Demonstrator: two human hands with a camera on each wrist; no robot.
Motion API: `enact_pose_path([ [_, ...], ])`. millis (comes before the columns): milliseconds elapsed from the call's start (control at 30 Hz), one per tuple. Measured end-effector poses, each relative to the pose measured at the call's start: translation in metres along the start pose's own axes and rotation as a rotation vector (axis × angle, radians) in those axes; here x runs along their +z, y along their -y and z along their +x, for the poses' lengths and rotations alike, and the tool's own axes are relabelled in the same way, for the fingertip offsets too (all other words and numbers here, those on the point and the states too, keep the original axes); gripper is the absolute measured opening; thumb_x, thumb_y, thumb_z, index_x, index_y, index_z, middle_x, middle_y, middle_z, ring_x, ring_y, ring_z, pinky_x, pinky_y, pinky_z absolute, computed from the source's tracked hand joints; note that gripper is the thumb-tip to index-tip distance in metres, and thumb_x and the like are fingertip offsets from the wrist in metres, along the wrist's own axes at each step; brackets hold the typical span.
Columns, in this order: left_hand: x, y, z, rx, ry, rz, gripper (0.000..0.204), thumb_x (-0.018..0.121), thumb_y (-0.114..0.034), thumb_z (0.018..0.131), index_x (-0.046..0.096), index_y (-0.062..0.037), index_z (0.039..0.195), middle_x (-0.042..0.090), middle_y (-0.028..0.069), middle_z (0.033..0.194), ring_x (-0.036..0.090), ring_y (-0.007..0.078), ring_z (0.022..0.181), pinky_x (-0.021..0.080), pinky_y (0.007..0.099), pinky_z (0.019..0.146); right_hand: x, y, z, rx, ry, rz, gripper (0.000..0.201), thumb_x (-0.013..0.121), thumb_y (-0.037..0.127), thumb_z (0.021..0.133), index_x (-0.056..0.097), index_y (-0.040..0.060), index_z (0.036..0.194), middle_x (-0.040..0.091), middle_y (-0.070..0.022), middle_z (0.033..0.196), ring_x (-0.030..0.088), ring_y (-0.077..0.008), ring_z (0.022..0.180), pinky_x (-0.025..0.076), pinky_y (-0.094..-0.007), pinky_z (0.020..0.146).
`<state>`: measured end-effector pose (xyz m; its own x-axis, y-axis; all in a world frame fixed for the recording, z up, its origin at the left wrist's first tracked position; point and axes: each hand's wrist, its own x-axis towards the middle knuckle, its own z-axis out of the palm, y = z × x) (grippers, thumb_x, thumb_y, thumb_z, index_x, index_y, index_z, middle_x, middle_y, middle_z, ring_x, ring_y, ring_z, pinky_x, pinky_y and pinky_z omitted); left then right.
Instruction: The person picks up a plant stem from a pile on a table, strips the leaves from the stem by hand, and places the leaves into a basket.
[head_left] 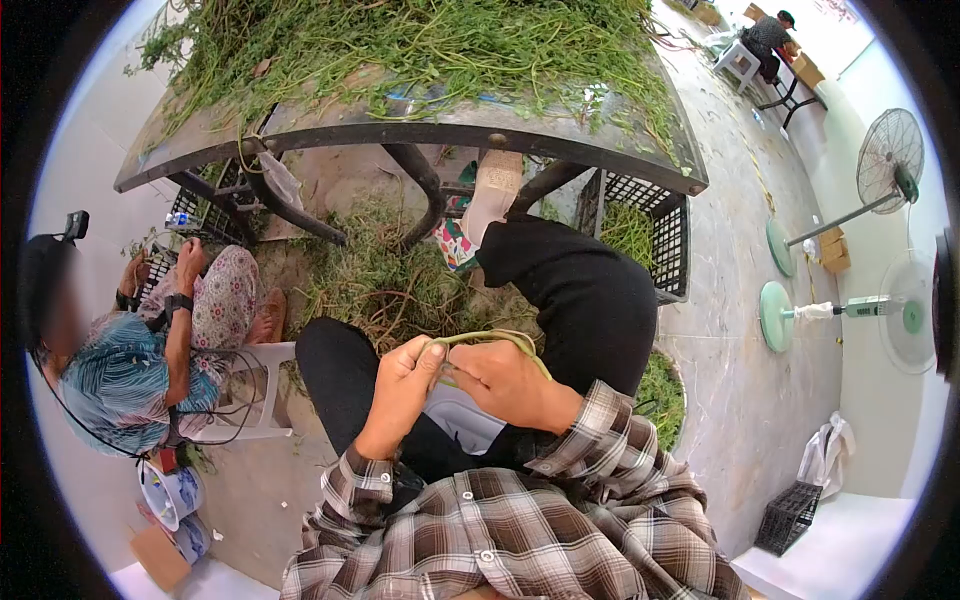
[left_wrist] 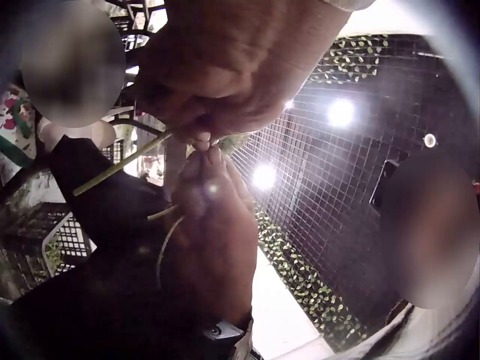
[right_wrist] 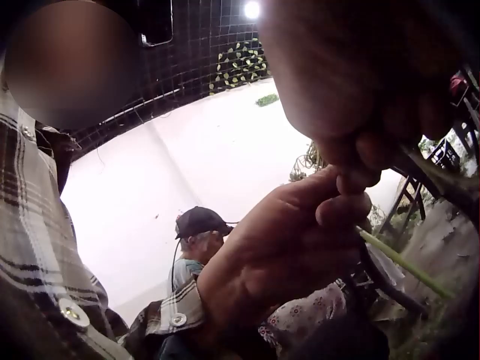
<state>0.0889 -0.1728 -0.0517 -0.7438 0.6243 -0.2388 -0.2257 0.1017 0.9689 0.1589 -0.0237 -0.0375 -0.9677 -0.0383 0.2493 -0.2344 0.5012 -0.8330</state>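
Above the lap, my left hand and right hand meet with their fingertips close together. Thin green plant stems run from the left thumb and forefinger across the top of the right hand. The left hand pinches a stem, which sticks out past its fingers as a straight stalk in the left wrist view. The right hand holds stems too; short stem ends poke out beside it. In the right wrist view, a stem slants down from the left fingers. The hands hide the pinched parts.
Leafy green stalks are heaped on the table in front. More plants lie on the floor beneath it. A black crate stands at right, near two fans. Another person sits at left.
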Motion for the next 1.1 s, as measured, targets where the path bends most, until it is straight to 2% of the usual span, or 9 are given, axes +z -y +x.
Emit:
enact_pose_path([
  [33, 0.0, 0.004, 0.004, 0.045, -0.114, -0.019, 0.032, 0.05, -0.027, 0.094, 0.051, -0.0076, 0.068, 0.043, -0.0051, 0.058, 0.034, 0.0026, 0.052, 0.027, 0.0203, 0.046, 0.003, 0.003, -0.002, 0.0, 0.0, 0.0, 0.014, 0.058, 0.011, 0.081, 0.05, 0.0005, 0.075, 0.053, -0.0171, 0.067, 0.053, -0.0359, 0.061, 0.041, -0.0391, 0.054],
  [133, -0.017, -0.005, 0.017, -0.004, -0.321, -0.216, 0.031, 0.047, -0.027, 0.094, 0.048, -0.0106, 0.068, 0.039, -0.006, 0.056, 0.03, 0.0014, 0.045, 0.021, 0.0188, 0.039, 0.018, 0.022, -0.015, -0.015, 0.606, 0.093, 0.016, 0.056, 0.017, 0.084, 0.054, 0.0029, 0.077, 0.053, -0.0177, 0.066, 0.053, -0.0338, 0.06, 0.042, -0.0374, 0.055],
  [233, -0.028, -0.025, 0.019, 0.061, -0.303, -0.32, 0.03, 0.046, -0.028, 0.095, 0.045, -0.0112, 0.07, 0.036, -0.0057, 0.054, 0.028, 0.0025, 0.042, 0.021, 0.0184, 0.038, 0.012, 0.013, -0.001, 0.037, 0.139, 0.262, 0.023, 0.056, 0.02, 0.084, 0.049, 0.0021, 0.071, 0.048, -0.0179, 0.061, 0.049, -0.0341, 0.054, 0.041, -0.0373, 0.052],
  [267, -0.027, -0.026, 0.018, 0.043, -0.279, -0.326, 0.031, 0.045, -0.027, 0.095, 0.043, -0.0117, 0.069, 0.035, -0.0052, 0.054, 0.028, 0.0029, 0.043, 0.022, 0.0183, 0.038, 0.002, 0.011, 0.005, 0.253, 0.053, 0.312, 0.022, 0.055, 0.02, 0.085, 0.051, 0.0013, 0.074, 0.049, -0.0156, 0.062, 0.05, -0.0299, 0.054, 0.041, -0.0348, 0.054],
  [367, -0.016, -0.026, 0.011, -0.052, -0.216, -0.308, 0.03, 0.044, -0.027, 0.096, 0.042, -0.0115, 0.069, 0.036, -0.005, 0.054, 0.029, 0.003, 0.043, 0.022, 0.0184, 0.039, -0.015, 0.014, 0.016, 0.317, -0.111, 0.374, 0.026, 0.057, 0.02, 0.084, 0.056, 0.0002, 0.1, 0.06, -0.018, 0.079, 0.058, -0.0291, 0.068, 0.046, -0.0326, 0.063],
  [433, -0.009, -0.024, 0.007, -0.087, -0.17, -0.328, 0.029, 0.044, -0.026, 0.096, 0.043, -0.0108, 0.071, 0.037, -0.0045, 0.054, 0.03, 0.0031, 0.044, 0.023, 0.0184, 0.039, 0.001, 0.002, 0.012, 0.155, -0.119, 0.254, 0.033, 0.058, 0.022, 0.082, 0.054, 0.0002, 0.106, 0.061, -0.0209, 0.085, 0.061, -0.0323, 0.075, 0.046, -0.0364, 0.067],
  [700, -0.003, -0.011, 0.007, 0.021, -0.17, -0.226, 0.03, 0.047, -0.029, 0.095, 0.053, -0.006, 0.077, 0.044, -0.0032, 0.062, 0.033, 0.0023, 0.047, 0.024, 0.0178, 0.041, 0.014, 0.007, 0.007, 0.346, 0.11, 0.371, 0.02, 0.057, 0.02, 0.083, 0.058, -0.0001, 0.083, 0.057, -0.0201, 0.071, 0.056, -0.0359, 0.064, 0.043, -0.0393, 0.059],
  [800, -0.003, 0.003, 0.013, 0.138, -0.265, -0.121, 0.031, 0.046, -0.03, 0.095, 0.051, -0.0055, 0.076, 0.043, -0.0025, 0.061, 0.032, 0.0036, 0.046, 0.023, 0.0203, 0.041, 0.022, 0.006, 0.009, 0.127, 0.092, 0.294, 0.023, 0.056, 0.018, 0.083, 0.052, -0.0017, 0.071, 0.051, -0.0207, 0.063, 0.051, -0.0376, 0.058, 0.039, -0.0414, 0.054],
  [1100, -0.009, 0.005, 0.022, 0.011, -0.254, -0.543, 0.029, 0.046, -0.028, 0.095, 0.048, -0.0075, 0.075, 0.043, -0.0028, 0.061, 0.034, 0.0025, 0.047, 0.024, 0.0175, 0.039, 0.022, -0.001, 0.003, 0.191, 0.227, 0.409, 0.025, 0.058, 0.019, 0.081, 0.052, -0.0014, 0.068, 0.05, -0.0205, 0.06, 0.05, -0.0366, 0.055, 0.038, -0.0397, 0.051],
])
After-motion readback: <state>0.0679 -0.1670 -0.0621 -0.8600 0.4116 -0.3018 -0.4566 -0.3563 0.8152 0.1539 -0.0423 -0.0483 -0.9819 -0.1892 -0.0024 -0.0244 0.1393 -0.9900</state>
